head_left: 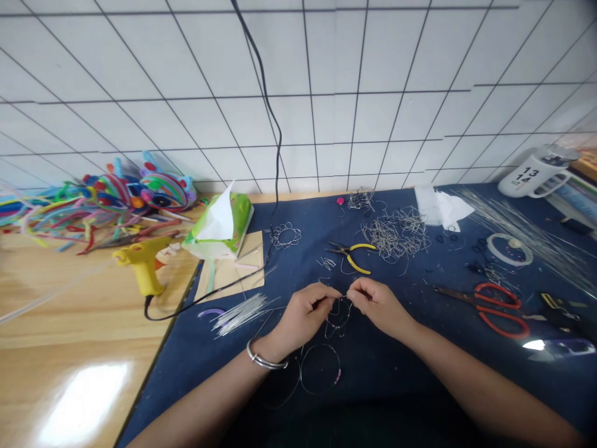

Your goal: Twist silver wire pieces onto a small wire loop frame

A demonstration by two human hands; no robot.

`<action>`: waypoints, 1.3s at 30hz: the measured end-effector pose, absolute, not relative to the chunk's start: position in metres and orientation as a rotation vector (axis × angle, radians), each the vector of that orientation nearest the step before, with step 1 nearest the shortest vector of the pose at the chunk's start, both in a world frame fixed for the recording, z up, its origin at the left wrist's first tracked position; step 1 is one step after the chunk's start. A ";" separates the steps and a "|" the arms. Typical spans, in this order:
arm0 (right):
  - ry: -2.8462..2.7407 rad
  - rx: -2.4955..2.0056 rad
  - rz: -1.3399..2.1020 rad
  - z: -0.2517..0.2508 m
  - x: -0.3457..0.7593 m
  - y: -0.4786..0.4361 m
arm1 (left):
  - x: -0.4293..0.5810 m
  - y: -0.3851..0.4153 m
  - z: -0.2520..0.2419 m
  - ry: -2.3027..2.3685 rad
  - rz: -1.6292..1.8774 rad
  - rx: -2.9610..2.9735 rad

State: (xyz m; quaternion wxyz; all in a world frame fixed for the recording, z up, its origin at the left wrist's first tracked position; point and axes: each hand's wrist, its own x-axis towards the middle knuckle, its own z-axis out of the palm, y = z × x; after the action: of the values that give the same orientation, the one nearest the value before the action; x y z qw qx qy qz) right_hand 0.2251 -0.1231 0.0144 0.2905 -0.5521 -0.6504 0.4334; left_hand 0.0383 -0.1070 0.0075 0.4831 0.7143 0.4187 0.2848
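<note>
Just below the middle of the frame, the left hand (pixel 305 314) and the right hand (pixel 380 305) are meeting over the dark blue mat (pixel 396 386) that is covering the right part of the wooden tabletop (pixel 69 348). Each grip is pinching one end of a thin bent wire piece (pixel 339 311), fingertips closed on it, with the wire's loops hanging between and just under the two hands. The left wrist is wearing a silver bangle (pixel 265 359). Directly below the hands, a wire ring with a few pink beads (pixel 321 369) is lying flat on the mat.

Above the hands, yellow-handled pliers (pixel 352 255) are lying near a tangled heap of wire scraps (pixel 396 235). To the left of the hands, a bundle of straight wires (pixel 240 313) is resting on the mat's edge. Red-handled scissors (pixel 492 305) are lying at the right. In the left part of the frame, a yellow glue gun (pixel 142 264) is standing on the wood beside a green tissue pack (pixel 221 227), with colourful pipe cleaners (pixel 93 205) piled behind. A white mug (pixel 536 174) is sitting at the upper right.
</note>
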 end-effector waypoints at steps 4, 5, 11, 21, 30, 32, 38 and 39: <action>-1.725 -1.451 1.236 0.017 0.225 -0.123 | 0.040 -0.109 0.005 1.145 0.741 1.546; -1.735 -1.451 1.229 0.017 0.224 -0.124 | 0.040 -0.109 0.005 1.160 0.747 1.503; -1.850 -1.497 1.014 0.011 0.221 -0.126 | 0.042 -0.108 0.008 1.144 0.752 1.320; -1.893 -1.414 0.890 0.007 0.220 -0.128 | 0.041 -0.107 0.004 1.096 0.714 1.484; -1.894 -1.392 0.898 0.003 0.219 -0.128 | 0.035 -0.102 0.008 0.993 0.708 1.765; -1.902 -1.398 0.911 0.003 0.219 -0.127 | 0.035 -0.101 0.009 0.975 0.699 1.760; -1.888 -1.446 1.004 0.008 0.220 -0.125 | 0.034 -0.098 0.008 0.968 0.651 1.545; -1.883 -1.457 1.023 0.009 0.221 -0.125 | 0.033 -0.097 0.008 0.966 0.638 1.490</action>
State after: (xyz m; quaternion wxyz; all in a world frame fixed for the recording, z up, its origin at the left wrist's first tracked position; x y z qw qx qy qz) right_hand 0.2210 -0.1247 0.0089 0.2716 -0.5412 -0.6993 0.3800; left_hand 0.0335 -0.0973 0.0079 0.5868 0.6394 0.4146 0.2737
